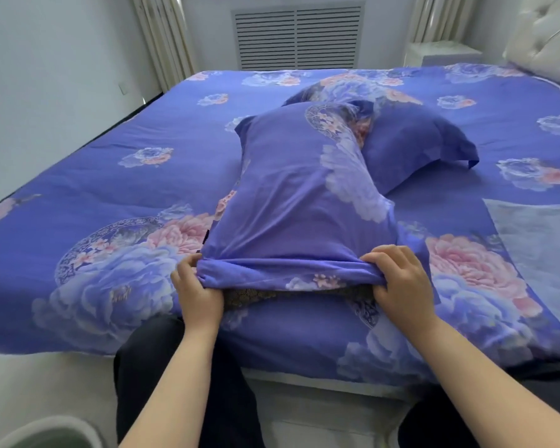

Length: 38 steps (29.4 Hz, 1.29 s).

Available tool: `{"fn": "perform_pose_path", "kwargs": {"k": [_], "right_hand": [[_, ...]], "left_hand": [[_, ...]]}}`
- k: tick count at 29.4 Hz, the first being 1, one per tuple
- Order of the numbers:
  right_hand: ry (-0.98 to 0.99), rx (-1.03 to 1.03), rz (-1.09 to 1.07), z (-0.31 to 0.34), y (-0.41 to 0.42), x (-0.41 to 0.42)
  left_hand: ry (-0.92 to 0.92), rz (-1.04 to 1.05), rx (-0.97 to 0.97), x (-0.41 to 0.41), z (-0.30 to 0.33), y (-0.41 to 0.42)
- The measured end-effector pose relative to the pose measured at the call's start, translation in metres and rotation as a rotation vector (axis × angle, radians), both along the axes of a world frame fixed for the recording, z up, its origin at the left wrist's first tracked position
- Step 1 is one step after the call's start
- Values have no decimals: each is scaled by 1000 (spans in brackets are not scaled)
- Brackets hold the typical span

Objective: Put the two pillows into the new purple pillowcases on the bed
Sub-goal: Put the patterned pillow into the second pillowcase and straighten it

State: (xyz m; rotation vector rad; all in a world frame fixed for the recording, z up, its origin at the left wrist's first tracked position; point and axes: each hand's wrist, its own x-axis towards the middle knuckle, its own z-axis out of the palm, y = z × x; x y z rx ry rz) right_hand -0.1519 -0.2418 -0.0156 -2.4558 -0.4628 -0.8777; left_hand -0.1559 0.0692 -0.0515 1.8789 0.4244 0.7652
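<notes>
A pillow in a purple floral pillowcase lies lengthwise on the bed, its open end toward me. A strip of dark patterned pillow shows under that open edge. My left hand grips the left corner of the opening. My right hand grips the right corner, bunching the fabric. Behind it, a second pillow lies in a matching purple case, partly hidden by the first.
The bed carries a purple floral cover. A pale grey cloth lies at the right. A tufted white headboard stands at the far right, a louvred radiator cover at the back wall. A round bin sits by my legs.
</notes>
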Motion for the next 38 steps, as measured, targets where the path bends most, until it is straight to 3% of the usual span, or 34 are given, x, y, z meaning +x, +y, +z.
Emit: {"fn": "perform_pose_path", "kwargs": {"k": [5, 6, 8, 12, 14, 15, 18, 20, 22, 24, 27, 29, 31, 33, 35, 38], "right_hand": [[-91, -18, 76, -4, 7, -9], [-69, -10, 92, -3, 8, -10], [-9, 25, 108, -1, 10, -9], [119, 111, 53, 2, 15, -11], [279, 151, -44, 8, 16, -11], [384, 138, -80, 13, 16, -9], [686, -58, -115, 24, 17, -3], [771, -171, -116, 26, 21, -3], [788, -316, -107, 22, 24, -9], [746, -487, -72, 20, 24, -16], [910, -474, 109, 31, 19, -23], [1172, -274, 308, 46, 11, -26], [1175, 209, 352, 62, 1, -25], [903, 691, 87, 64, -17, -8], [710, 645, -218, 53, -36, 12], [938, 450, -329, 28, -47, 24]], "left_hand": [[42, -79, -1178, -2, 21, 19], [42, -144, -1292, -4, 25, 26], [65, -280, -1285, -7, 34, 34], [115, -384, -1036, -8, 51, 35], [111, -392, -878, -11, 55, 41], [167, -386, -676, -15, 56, 46], [573, -131, 271, -30, 43, 58], [769, -8, 553, -39, 36, 52], [808, 40, 622, -37, 32, 44], [694, 90, 693, -30, 32, 34], [195, 111, 863, -17, 40, 10], [3, -61, 911, -10, 51, -19], [38, -282, 956, -5, 56, -49], [216, -444, 1020, -3, 50, -73], [357, -490, 1083, -4, 39, -86], [369, -444, 1114, -2, 32, -87]]}}
